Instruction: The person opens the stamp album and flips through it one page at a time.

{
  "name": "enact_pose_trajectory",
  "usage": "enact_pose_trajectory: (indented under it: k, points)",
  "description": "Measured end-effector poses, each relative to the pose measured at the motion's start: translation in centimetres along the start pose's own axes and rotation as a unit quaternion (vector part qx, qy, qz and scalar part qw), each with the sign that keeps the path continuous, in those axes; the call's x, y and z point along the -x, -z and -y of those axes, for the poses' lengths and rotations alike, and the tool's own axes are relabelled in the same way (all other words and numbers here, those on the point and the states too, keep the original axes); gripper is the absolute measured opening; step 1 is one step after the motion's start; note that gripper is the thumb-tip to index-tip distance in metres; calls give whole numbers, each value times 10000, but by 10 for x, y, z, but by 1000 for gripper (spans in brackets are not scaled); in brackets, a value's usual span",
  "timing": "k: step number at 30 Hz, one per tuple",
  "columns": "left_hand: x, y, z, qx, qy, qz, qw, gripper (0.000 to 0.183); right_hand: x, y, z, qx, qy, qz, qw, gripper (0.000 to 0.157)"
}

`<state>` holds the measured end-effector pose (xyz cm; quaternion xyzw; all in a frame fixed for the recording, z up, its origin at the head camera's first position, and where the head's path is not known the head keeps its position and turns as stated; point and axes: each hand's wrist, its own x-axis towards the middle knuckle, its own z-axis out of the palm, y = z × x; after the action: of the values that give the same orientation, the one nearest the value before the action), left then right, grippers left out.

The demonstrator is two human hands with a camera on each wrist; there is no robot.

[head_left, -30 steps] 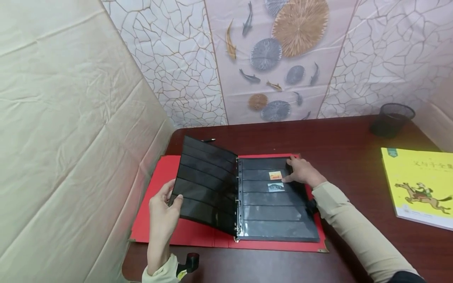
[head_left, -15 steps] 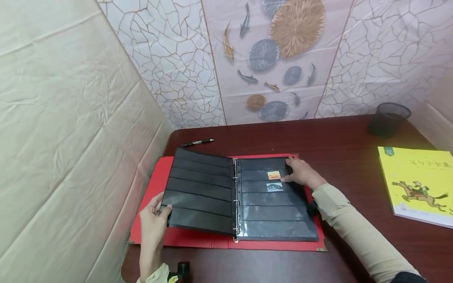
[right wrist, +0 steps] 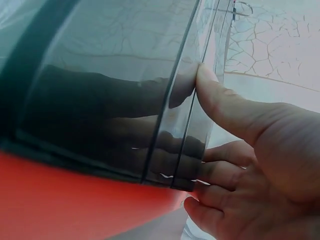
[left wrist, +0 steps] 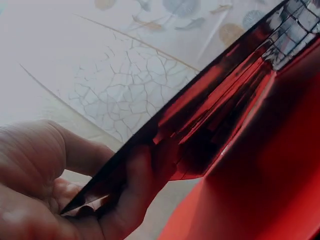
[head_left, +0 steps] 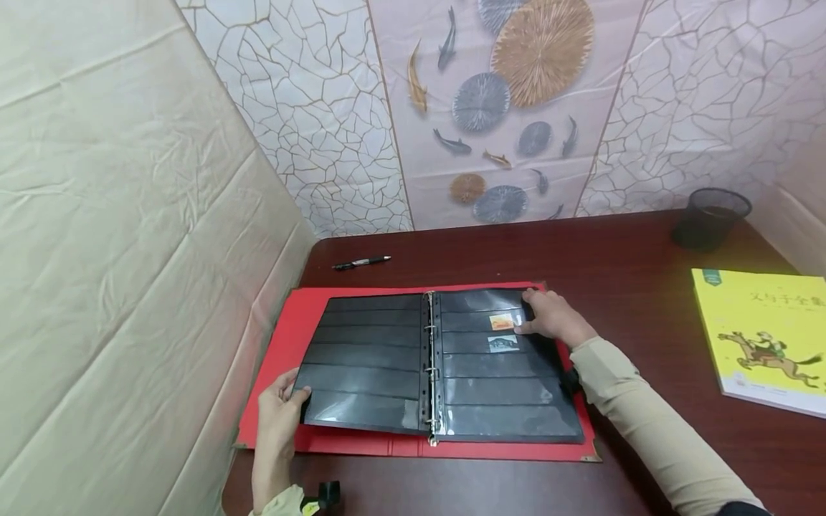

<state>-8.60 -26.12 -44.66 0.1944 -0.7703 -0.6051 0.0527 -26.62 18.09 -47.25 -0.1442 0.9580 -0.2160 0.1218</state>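
Note:
A red ring-binder stamp album (head_left: 279, 358) lies spread on the table, with black pocket pages on metal rings (head_left: 431, 373). My left hand (head_left: 276, 412) pinches the lower outer corner of the left black page (head_left: 368, 358) between thumb and fingers. In the left wrist view a gap shows between that page (left wrist: 145, 132) and the red cover (left wrist: 270, 150). On the right page (head_left: 497, 390) sit an orange stamp (head_left: 500, 322) and a bluish stamp (head_left: 502, 344). My right hand (head_left: 553, 315) rests at this page's upper right, thumb (right wrist: 212, 92) touching its surface, other fingers along the edge.
Behind the album lies a black pen (head_left: 361, 263). A yellow book (head_left: 761, 308) with a horse picture is at the right, and a black mesh bin (head_left: 710, 222) stands at the back right. Cloth walls (head_left: 161, 215) border the table's left and back.
My left hand has swung the black page leftward and down, from steeply raised to nearly flat. The pen behind it has come into full view. My right hand has stayed in place.

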Motion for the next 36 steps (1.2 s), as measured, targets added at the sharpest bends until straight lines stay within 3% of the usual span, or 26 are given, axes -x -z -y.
enact_pose_trajectory:
  k: [10, 27, 32, 36]
  points:
    - [-9, 3, 13, -277, 412, 142, 9987, 51, 3, 0, 8, 12, 34, -262, 9997, 72]
    - [-9, -1, 26, -1492, 198, 361, 9880, 50, 3, -10, 14, -285, -127, -1166, 9927, 65]
    - [-10, -2, 31, -1453, 111, 312, 9888, 51, 4, -9, 12, -270, -93, -1448, 9890, 64]
    - [-9, 0, 36, -1242, 200, 368, 9914, 50, 4, -10, 9, -400, 20, -1439, 9888, 67]
